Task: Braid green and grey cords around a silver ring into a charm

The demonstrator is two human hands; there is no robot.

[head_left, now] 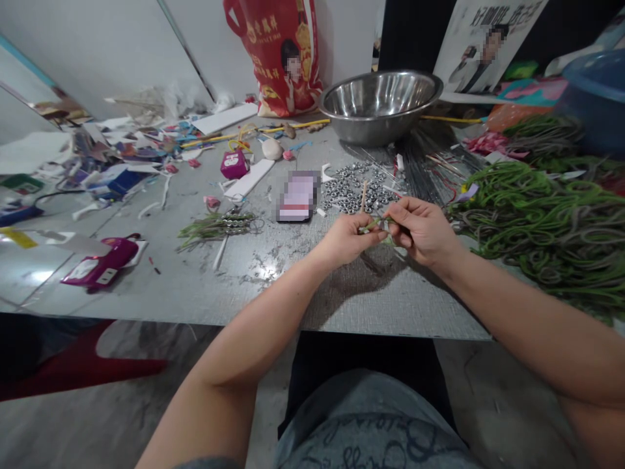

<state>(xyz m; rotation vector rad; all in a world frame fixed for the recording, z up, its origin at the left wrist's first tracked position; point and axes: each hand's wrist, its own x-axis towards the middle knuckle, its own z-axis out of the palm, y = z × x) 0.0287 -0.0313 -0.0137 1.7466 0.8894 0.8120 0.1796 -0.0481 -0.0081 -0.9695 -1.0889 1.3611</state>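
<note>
Your 2 hands meet above the counter [273,306], near its front edge. Your left hand [350,240] pinches a short length of green cord [370,227] between thumb and fingers; your right hand [418,229] grips the same piece from the other side, fingers curled. The cord sits in the small space between your hands; its finer detail is too small to read. A thin tan stick [364,197] rises just beside your left hand; you cannot tell from this view whether it is gripped.

Just beyond your hands: scattered silver beads [349,185], with a phone [297,195] to their left and a steel bowl [378,124] behind them. To your right: a large heap of green and grey cords [547,225]. Further left than the phone: a small bundle of green strands [208,228], lying flat.
</note>
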